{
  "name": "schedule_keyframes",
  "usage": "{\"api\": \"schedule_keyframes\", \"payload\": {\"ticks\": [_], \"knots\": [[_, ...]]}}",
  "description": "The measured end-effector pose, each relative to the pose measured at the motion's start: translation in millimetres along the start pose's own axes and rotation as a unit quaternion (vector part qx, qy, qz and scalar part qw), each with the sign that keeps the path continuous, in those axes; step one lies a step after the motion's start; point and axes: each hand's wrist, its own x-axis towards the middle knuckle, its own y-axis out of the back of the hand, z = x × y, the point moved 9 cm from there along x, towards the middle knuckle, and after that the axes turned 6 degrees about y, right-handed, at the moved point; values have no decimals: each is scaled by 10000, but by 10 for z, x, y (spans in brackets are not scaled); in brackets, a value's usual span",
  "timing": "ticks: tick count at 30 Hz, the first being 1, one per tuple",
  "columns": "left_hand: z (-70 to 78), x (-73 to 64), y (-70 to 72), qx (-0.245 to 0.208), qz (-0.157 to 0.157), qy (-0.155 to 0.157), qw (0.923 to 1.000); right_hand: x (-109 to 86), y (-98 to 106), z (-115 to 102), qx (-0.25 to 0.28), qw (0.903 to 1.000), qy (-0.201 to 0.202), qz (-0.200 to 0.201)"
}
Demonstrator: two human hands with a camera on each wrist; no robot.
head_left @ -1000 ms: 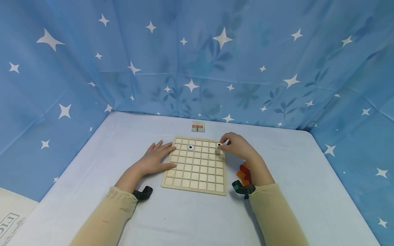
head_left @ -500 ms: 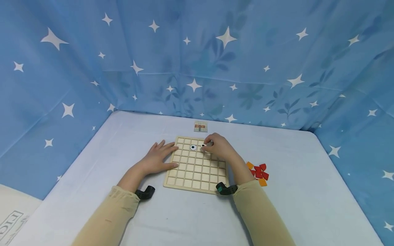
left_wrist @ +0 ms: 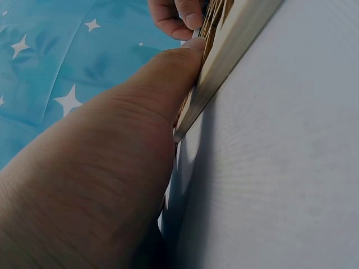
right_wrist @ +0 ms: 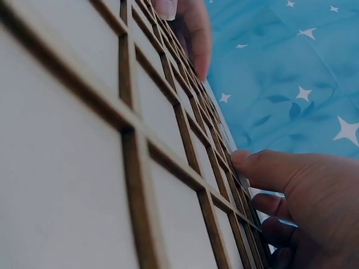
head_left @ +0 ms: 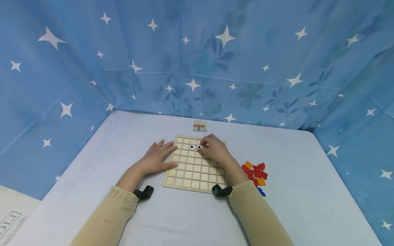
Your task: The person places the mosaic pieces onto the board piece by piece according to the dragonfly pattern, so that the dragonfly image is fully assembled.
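Note:
A wooden grid board [head_left: 191,168] lies on the white table. One round eye tile [head_left: 192,147], white with a black pupil, sits in a cell near the board's far side. My right hand [head_left: 215,149] pinches a second eye tile [head_left: 199,147] between thumb and fingertips, just right of the first, at the board's surface. Whether it is down in its cell cannot be told. My left hand [head_left: 156,159] rests on the board's left edge with fingers spread. In the left wrist view its thumb [left_wrist: 168,78] touches the board's rim. The right wrist view shows the right thumb [right_wrist: 269,168] at the grid.
A small card [head_left: 199,126] printed with a grid picture lies behind the board. To the right, several red pieces [head_left: 257,173], orange squares [head_left: 261,181] and a blue piece [head_left: 261,191] lie loose, partly hidden by my right arm. A blue star-patterned curtain [head_left: 197,68] stands behind the table.
My right hand has moved left across the board, carrying the second eye tile from the far right corner to beside the first one. My left hand has stayed in place.

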Motion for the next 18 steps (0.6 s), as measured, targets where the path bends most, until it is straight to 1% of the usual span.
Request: {"api": "schedule_keyframes", "payload": {"ticks": [5, 11, 18], "knots": [[8, -5, 16, 24, 7, 14, 10000, -7, -9, 8, -30, 10000, -44, 7], [30, -15, 34, -5, 14, 32, 10000, -10, -6, 13, 61, 10000, -67, 8], [36, -30, 35, -31, 8, -4, 10000, -15, -2, 14, 91, 9999, -63, 48]]}}
